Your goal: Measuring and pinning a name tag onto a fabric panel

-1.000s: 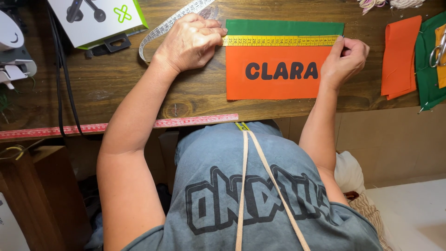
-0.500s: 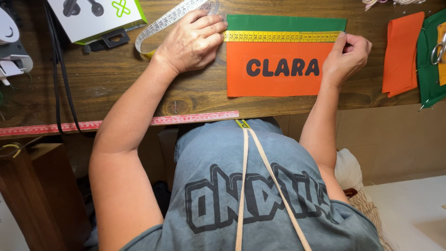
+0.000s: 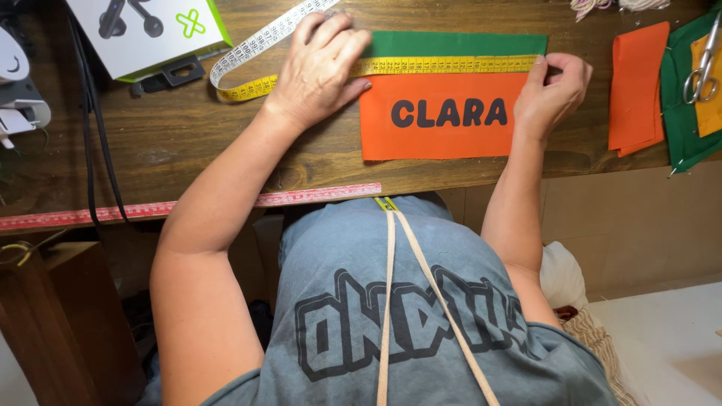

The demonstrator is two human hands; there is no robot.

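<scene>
The landmark is the white box with a green edge (image 3: pixel 150 34), at the far left of the wooden table (image 3: pixel 188 143). Just below it lies a small black clip (image 3: pixel 171 74). Left of it sits a white device (image 3: pixel 19 94), with black cables (image 3: pixel 94 135) hanging over the table's front edge. Far right of the box lie loose orange fabric pieces (image 3: pixel 638 86), then green fabric (image 3: pixel 681 120) bearing scissors (image 3: pixel 703 64). A red ruler strip (image 3: pixel 188 207) runs along the table's near edge, below the box.
</scene>
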